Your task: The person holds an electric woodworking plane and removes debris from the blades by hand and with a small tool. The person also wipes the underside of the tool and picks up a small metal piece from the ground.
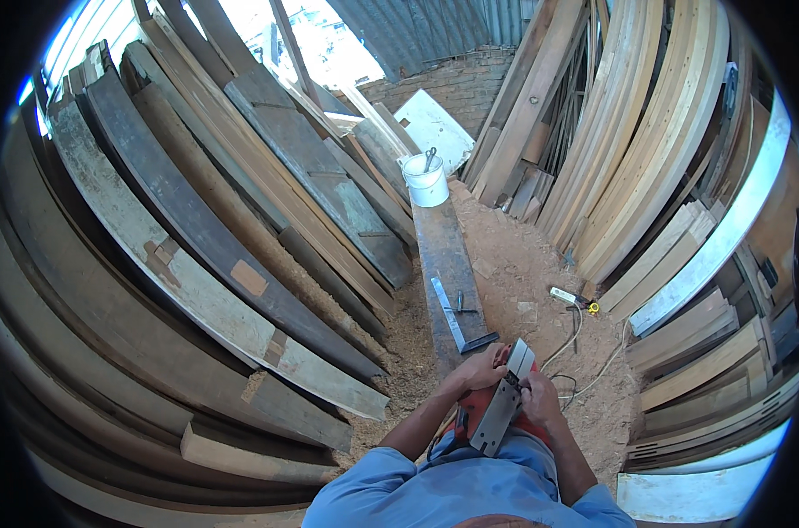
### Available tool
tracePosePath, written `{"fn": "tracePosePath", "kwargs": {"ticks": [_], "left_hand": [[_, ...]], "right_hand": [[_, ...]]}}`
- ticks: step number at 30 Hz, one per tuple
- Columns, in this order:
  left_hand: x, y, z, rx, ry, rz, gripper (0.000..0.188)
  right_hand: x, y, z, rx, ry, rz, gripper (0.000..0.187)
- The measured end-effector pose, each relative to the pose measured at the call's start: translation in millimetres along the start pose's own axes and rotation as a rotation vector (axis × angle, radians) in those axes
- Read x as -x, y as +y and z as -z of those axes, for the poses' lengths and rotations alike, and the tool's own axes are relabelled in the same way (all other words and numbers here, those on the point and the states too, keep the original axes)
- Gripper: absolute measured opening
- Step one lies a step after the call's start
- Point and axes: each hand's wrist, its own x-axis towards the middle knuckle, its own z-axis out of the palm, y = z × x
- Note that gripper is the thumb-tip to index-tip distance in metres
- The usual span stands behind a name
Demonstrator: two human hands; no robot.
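Note:
A red electric hand planer (494, 424) rests in my lap, tilted so its bare metal sole faces up. My left hand (482, 370) is closed around its far end on the left side. On the other side, my right hand (539, 400) has its fingers curled against the planer, close to the cutter slot. Whether those fingers also pinch something small is hidden. Just beyond the planer, a try square (450, 319) with a metal blade and dark stock lies on a narrow wooden plank (446, 251). Beside the blade lies a small dark T-shaped tool (463, 304).
A white bucket (426, 182) with a scissor-like tool in it stands at the plank's far end. A power strip (565, 297) with a yellow plug and cords lies on the sawdust-covered floor (540, 255). Boards (215, 255) lean along the left, and timber stacks (645, 150) the right.

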Motion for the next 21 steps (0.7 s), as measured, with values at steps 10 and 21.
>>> {"fn": "tracePosePath", "kwargs": {"ticks": [10, 21], "left_hand": [[-0.6, -3.8, 0.4, 0.014, -0.009, -0.018, 0.067], [4.5, 1.2, 4.7, 0.001, -0.012, 0.007, 0.07]], "right_hand": [[-1.2, -4.8, 5.4, -0.008, -0.055, -0.036, 0.022], [-11.4, -21.7, 12.5, 0.117, -0.243, -0.273, 0.021]]}}
